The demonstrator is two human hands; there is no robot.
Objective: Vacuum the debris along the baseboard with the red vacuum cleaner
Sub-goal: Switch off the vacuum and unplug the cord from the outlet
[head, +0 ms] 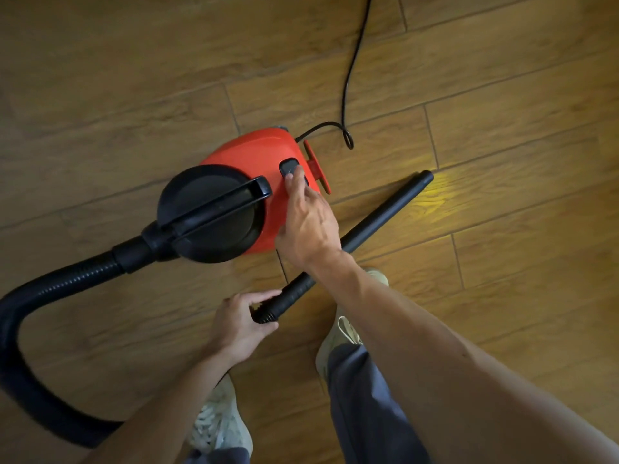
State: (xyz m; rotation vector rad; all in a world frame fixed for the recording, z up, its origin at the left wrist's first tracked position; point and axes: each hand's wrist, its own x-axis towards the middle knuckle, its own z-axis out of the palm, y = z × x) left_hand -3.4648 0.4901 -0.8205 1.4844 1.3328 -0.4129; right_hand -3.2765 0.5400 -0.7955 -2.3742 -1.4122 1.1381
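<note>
The red vacuum cleaner (pixel 254 155) sits on the wooden floor in the middle of the view, with a black round lid and carry handle (pixel 214 209). My right hand (pixel 306 219) reaches over its body, a fingertip pressing the black button (pixel 288 166) on top. My left hand (pixel 239 324) grips the ribbed end of the black hose where it joins the straight wand (pixel 385 212). The wand runs up to the right with its open tip near a bright patch on the floor. No baseboard or debris is in view.
The thick black hose (pixel 20 329) loops from the vacuum's front round the left edge. A black power cord (pixel 348 78) trails from the vacuum's rear to the top of the view. My two feet in pale shoes (pixel 221 426) stand at the bottom.
</note>
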